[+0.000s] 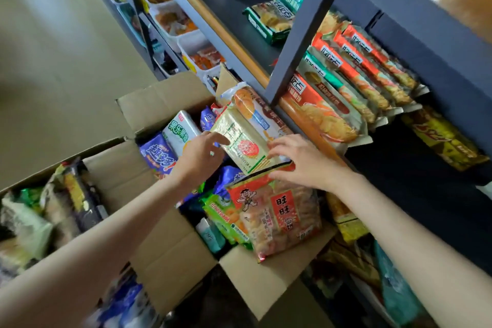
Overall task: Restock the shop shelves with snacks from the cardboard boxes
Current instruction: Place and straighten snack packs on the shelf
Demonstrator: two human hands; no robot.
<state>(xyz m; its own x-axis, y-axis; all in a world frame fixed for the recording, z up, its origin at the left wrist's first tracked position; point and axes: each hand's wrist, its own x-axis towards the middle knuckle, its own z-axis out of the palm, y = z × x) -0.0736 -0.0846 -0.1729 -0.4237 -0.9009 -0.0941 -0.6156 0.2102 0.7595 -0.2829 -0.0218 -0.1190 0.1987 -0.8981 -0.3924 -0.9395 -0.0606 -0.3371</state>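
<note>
A pale yellow cracker pack with a red round label lies tilted on top of the snacks in the open cardboard box. My left hand pinches its left edge, thumb on top and fingers curled beneath. On the right, my right hand lies with spread fingers touching the pack's right edge and the top of a red rice cracker bag. The dark shelf unit to the right holds rows of orange and green cracker packs.
A second open box at the left holds more snack bags. White bins with snacks stand on far shelves. Yellow packs lie on a lower shelf at the right. A pale floor stretches left of the boxes.
</note>
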